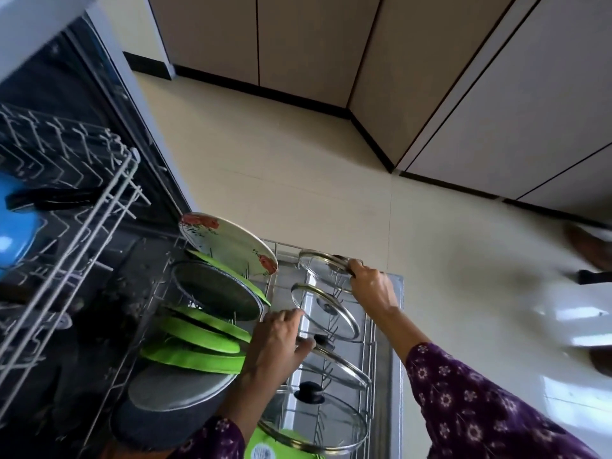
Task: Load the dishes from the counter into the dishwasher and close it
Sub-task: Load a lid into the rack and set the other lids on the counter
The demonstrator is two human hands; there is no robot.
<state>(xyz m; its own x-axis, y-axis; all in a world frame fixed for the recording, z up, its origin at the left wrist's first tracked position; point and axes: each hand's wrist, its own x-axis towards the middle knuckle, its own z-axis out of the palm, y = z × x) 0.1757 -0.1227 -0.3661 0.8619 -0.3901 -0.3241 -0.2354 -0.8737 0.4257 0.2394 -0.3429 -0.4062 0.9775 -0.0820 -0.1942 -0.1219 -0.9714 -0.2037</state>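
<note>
**Glass lids lined up in the lower rack**

The lower rack [370, 356], thin steel wire, sits at 6 o'clock over the open, brushed-metal dishwasher door [395, 326]. Four round lids stand tilted in a row on its right side, each clear glass with a shiny steel rim.

The right hand [371, 288] has its fingers clamped on the far rim of the top lid [323, 268]. Just below it leans the second lid [326, 313], with a small dark knob. The left hand [275, 344] has bent fingers and its thumb lies against the rim of the third lid [341, 361], beside that lid's black knob. I cannot tell whether it truly pinches the rim. The fourth lid [314, 422] lies nearest, partly cut off by the frame edge.

At 7 o'clock in the same rack stand a pale flowered plate [228, 243], a dark round pan [217, 289] with a metal edge, and several glossy green plates [198, 336].

The white wire upper rack [82, 226] juts out at 9 o'clock with a blue bowl [16, 223], half out of view. Purple flowered sleeves [480, 409] cover both arms. At 3 o'clock everything is smeared by blur.
</note>
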